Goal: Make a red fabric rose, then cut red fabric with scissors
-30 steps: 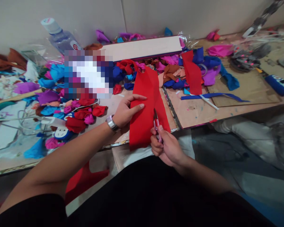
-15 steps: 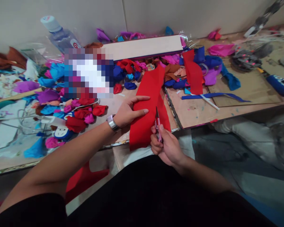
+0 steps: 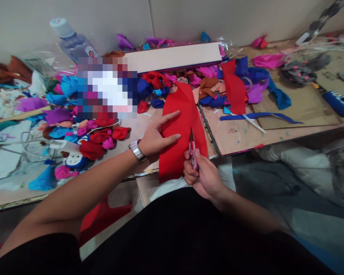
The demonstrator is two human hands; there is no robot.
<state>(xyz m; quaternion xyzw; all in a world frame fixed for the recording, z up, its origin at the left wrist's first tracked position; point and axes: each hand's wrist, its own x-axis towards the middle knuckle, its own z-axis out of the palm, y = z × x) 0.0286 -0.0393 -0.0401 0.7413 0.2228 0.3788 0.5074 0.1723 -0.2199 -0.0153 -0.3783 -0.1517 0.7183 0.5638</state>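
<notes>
A long red sheet of crepe paper or cloth lies over the table's front edge, its near end hanging past it. My left hand rests on the sheet's left side, thumb and index finger stretched out and spread apart; its other fingers are hidden. My right hand is closed around small scissors with pink handles. Their dark blades point away from me and sit at a cut line in the sheet, with a narrower red strip to the right of them.
Crumpled scraps in several colours crowd the left side around a power strip. Behind are a clear bottle and a long pale board. Another red piece and a blue strip lie to the right.
The red sheet has shifted slightly right, and its far end has curved over to the left. The scissors and my right hand have moved a little to the right.
</notes>
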